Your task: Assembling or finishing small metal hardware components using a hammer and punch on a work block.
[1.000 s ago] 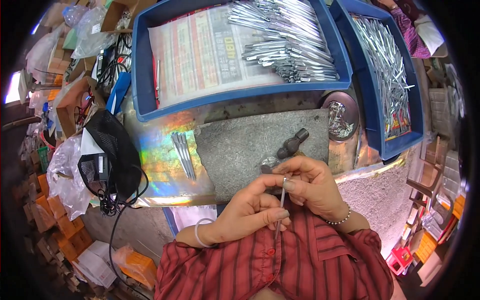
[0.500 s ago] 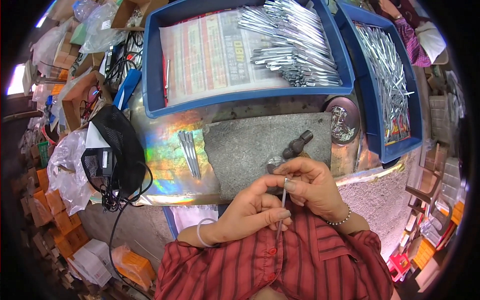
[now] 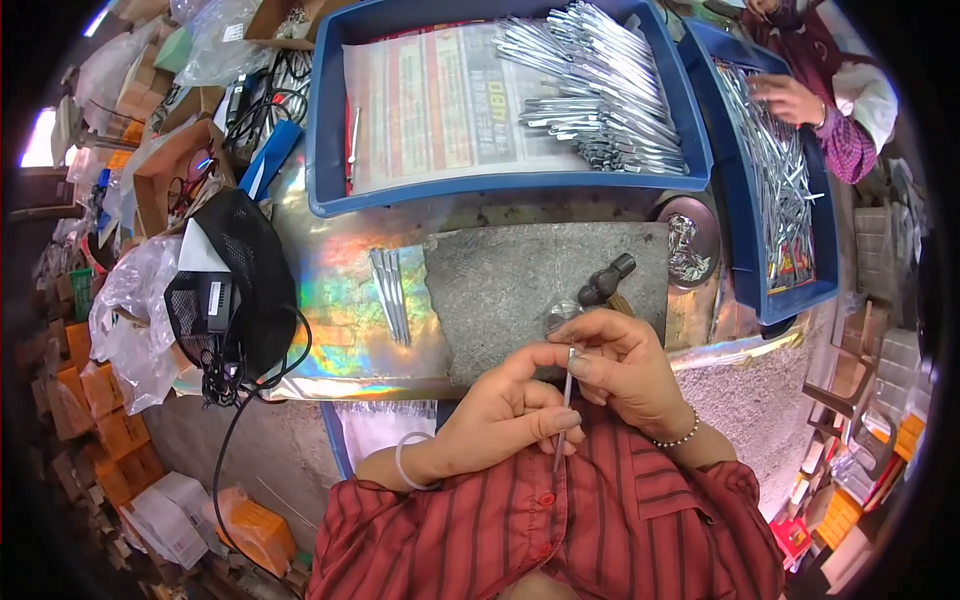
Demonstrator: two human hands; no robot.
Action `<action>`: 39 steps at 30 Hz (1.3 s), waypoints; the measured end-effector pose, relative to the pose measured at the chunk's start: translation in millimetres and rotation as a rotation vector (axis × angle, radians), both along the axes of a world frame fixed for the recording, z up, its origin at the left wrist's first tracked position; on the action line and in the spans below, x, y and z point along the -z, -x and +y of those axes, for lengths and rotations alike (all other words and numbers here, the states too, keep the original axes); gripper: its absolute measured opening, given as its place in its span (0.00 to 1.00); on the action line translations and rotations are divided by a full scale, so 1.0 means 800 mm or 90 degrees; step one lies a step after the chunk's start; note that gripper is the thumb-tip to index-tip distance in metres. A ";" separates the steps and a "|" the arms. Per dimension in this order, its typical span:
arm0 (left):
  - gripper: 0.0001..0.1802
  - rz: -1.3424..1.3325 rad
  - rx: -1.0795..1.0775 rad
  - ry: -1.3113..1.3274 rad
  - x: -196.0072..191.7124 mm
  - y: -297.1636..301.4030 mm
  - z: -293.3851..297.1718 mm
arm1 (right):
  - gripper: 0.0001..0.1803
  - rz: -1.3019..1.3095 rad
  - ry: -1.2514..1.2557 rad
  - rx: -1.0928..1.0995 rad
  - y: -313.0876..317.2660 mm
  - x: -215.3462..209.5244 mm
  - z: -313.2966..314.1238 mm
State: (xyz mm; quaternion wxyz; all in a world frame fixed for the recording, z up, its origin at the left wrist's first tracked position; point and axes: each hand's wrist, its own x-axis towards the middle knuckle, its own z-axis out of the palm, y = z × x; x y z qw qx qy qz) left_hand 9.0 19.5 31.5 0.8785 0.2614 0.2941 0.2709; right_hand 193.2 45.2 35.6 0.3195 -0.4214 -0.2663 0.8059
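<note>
In front of my chest, my left hand (image 3: 512, 412) is closed on a thin silver metal rod (image 3: 567, 393), thumb pressed on its lower part. The rod stands nearly upright, slightly tilted. At its top end my right hand (image 3: 628, 372) pinches with thumb and forefinger; whether a small part sits between those fingertips cannot be made out. Just beyond the right hand lies a hammer (image 3: 606, 281) on a grey slab (image 3: 500, 290), beside a small clear round object (image 3: 562, 313). Several similar rods (image 3: 389, 296) lie in a bunch left of the slab.
A large blue tray (image 3: 330, 190) at the back holds a heap of rods (image 3: 610, 95). Another blue tray (image 3: 750, 270) at right has more, with a co-worker's hand (image 3: 788, 98) over it. Nearby stand a round dish (image 3: 712, 225) of small metal parts and a black mesh bag (image 3: 245, 270) with cables.
A co-worker's hand has come in over the rods in the right tray. The view has shifted slightly. My hands keep nearly the same grip on the rod.
</note>
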 end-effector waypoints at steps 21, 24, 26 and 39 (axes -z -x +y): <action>0.26 -0.012 -0.067 -0.036 -0.002 0.027 -0.035 | 0.12 -0.002 -0.009 -0.037 0.032 -0.010 -0.021; 0.26 -0.004 -0.067 -0.038 -0.002 0.028 -0.035 | 0.12 -0.007 -0.011 -0.035 0.033 -0.010 -0.022; 0.26 -0.010 -0.071 -0.020 -0.004 0.028 -0.033 | 0.12 -0.009 -0.008 -0.031 0.033 -0.010 -0.022; 0.24 0.060 -0.126 -0.104 0.006 0.018 -0.034 | 0.11 -0.015 -0.050 -0.037 0.031 -0.004 -0.013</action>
